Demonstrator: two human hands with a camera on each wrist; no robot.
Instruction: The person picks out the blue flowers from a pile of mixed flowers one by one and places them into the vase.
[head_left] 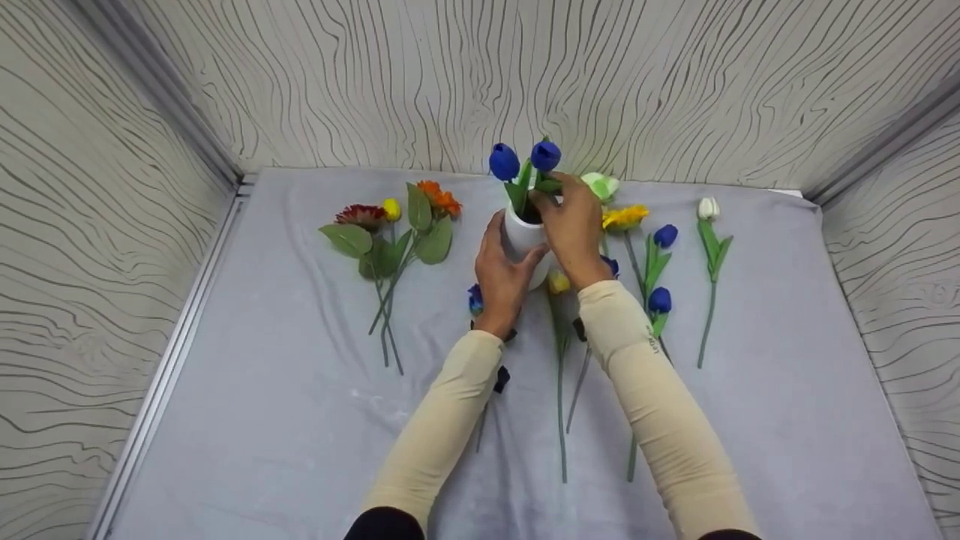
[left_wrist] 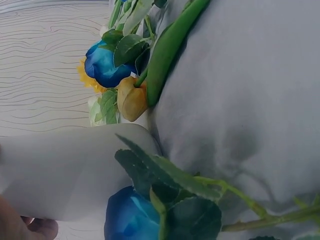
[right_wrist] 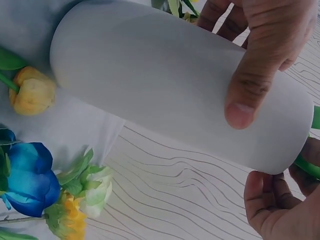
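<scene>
A white vase [head_left: 523, 238] stands near the back of the cloth, and two blue tulips [head_left: 504, 162] rise from its mouth. My left hand [head_left: 501, 283] grips the vase from its left side, with the thumb across the front; the right wrist view shows that thumb [right_wrist: 242, 107] on the smooth wall. At the rim, my right hand [head_left: 574, 231] pinches the right-hand tulip [head_left: 546, 155] low, among its green leaves. The fingertips of the right hand [right_wrist: 287, 210] touch the rim area beside a green stem. The stem ends inside the vase are hidden.
Left of the vase lie red, yellow and orange flowers [head_left: 441, 198]. To the right are a white tulip [head_left: 709, 208], loose blue tulips [head_left: 660, 300] and a yellow flower [head_left: 624, 217]. A yellow tulip [head_left: 559, 282] and blue rose [left_wrist: 107, 62] lie close by. A patterned wall [head_left: 420, 82] stands behind.
</scene>
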